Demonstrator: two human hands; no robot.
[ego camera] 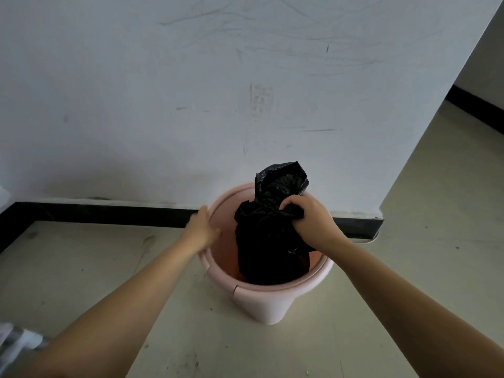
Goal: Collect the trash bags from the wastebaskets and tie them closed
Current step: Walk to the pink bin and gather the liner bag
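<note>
Now the right hand (308, 216) clenches the gathered neck of the black trash bag (270, 241), whose body stands upright inside the pink wastebasket (261, 301) with its loose top poking above the fist. Over on the other side, the left hand (203, 230) lies flat on the basket's rim, fingers relaxed. Scuffed white wall (163, 105) just behind.

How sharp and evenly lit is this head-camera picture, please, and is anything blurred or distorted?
Head view: dim, soft light; the black trash bag shows almost no detail; the left hand at the pink wastebasket rim is motion-blurred, the right hand sharper; wide-angle bending curves the baseboard.
</note>
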